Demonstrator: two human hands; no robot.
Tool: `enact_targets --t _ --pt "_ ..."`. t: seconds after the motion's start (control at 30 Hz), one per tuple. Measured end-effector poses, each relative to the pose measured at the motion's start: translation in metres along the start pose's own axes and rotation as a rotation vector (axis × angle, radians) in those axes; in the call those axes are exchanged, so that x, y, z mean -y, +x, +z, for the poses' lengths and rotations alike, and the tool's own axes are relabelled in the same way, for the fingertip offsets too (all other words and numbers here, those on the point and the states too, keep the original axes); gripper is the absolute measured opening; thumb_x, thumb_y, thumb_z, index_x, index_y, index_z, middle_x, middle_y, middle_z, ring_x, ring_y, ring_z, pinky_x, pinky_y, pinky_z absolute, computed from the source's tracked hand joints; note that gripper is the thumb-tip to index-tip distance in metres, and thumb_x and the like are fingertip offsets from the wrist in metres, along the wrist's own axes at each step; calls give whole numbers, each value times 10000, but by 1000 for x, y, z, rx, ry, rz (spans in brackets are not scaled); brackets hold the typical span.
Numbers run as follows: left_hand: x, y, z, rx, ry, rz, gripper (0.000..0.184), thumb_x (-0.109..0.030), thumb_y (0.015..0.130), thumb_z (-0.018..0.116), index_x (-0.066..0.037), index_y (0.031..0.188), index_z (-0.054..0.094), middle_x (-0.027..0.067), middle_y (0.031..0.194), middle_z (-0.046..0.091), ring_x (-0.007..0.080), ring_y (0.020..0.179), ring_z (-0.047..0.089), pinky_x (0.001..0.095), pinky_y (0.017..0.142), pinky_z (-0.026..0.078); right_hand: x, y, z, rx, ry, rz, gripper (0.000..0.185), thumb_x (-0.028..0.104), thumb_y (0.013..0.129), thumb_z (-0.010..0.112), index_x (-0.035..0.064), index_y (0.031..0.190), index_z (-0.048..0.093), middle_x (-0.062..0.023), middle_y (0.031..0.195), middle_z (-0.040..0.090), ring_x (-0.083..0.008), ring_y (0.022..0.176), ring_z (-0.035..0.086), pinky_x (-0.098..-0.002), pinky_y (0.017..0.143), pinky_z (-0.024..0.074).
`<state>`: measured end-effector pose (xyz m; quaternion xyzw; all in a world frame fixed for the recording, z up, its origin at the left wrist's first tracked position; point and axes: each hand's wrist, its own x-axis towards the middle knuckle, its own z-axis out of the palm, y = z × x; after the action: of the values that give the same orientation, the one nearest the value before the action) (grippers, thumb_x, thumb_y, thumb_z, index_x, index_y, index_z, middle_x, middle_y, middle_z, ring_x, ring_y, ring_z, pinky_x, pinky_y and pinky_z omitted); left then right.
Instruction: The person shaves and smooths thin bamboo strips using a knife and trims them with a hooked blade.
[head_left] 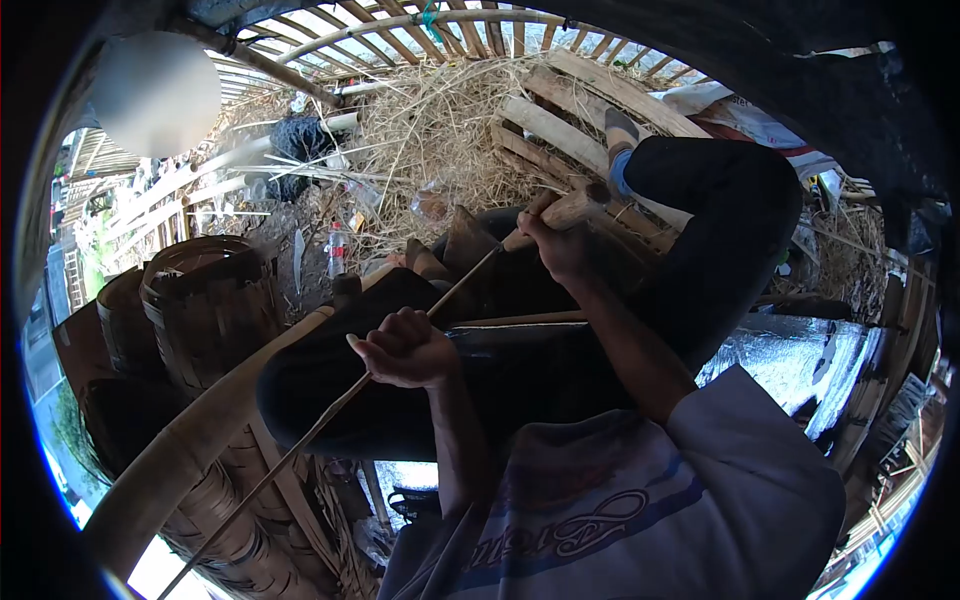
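A long thin bamboo strip (328, 415) runs diagonally from the lower left up to my right hand. My left hand (405, 350) is closed, palm up, round the strip above my left thigh. Between my knees, my right hand (553, 240) grips a thick, pale wooden piece (577, 208) that looks like a tool handle. The strip's upper end meets this piece beside my right fingers. Any blade there cannot be made out.
A thick bamboo pole (190, 440) slants at the left, beside woven baskets (215, 310). Straw (415, 120) and wooden slats (560, 135) lie ahead. A plastic bottle (336, 248) stands beyond my left knee. Behind the straw is a slatted bamboo fence (390, 35).
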<state>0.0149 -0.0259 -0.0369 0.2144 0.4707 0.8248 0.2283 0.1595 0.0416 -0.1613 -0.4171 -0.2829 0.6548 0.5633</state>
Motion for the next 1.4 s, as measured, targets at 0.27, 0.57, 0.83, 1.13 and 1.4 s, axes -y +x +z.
enact_targets --t 0.27,0.57,0.83,1.13,1.4 --pt "-4 -1 -5 -54 -13 -33 509 -335 986 302 -174 520 176 -48 442 130 51 375 97 226 370 92 -11 5 -5 -24 -235 -79 140 -25 749 627 57 734 514 -15 641 544 -100 546 561 -254 503 455" --pt "-5 -1 -7 -35 54 11 506 -329 980 322 -174 527 160 -44 439 136 53 383 77 232 362 77 -7 8 -2 25 -236 61 151 -43 748 629 53 717 515 -7 661 539 -90 593 558 -247 558 466" --pt "-2 -3 -6 15 -32 -19 501 -314 978 320 -173 528 153 -44 440 137 52 388 74 234 372 65 -47 16 -31 58 -376 -20 129 -4 752 641 60 736 529 -3 586 542 -76 533 553 -227 471 430" --pt "-3 -2 1 37 -12 -3 491 -309 977 320 -171 532 164 -44 447 132 53 392 79 236 373 65 -15 6 -7 52 -308 -30 127 65 701 650 55 648 535 -23 572 566 -95 482 558 -267 454 438" --pt "-4 -3 0 83 -88 -36 483 -296 972 326 -166 534 167 -37 439 151 56 382 84 243 368 62 9 22 -4 138 -201 -2 112 23 751 625 60 740 521 -15 605 547 -102 561 560 -261 534 449"
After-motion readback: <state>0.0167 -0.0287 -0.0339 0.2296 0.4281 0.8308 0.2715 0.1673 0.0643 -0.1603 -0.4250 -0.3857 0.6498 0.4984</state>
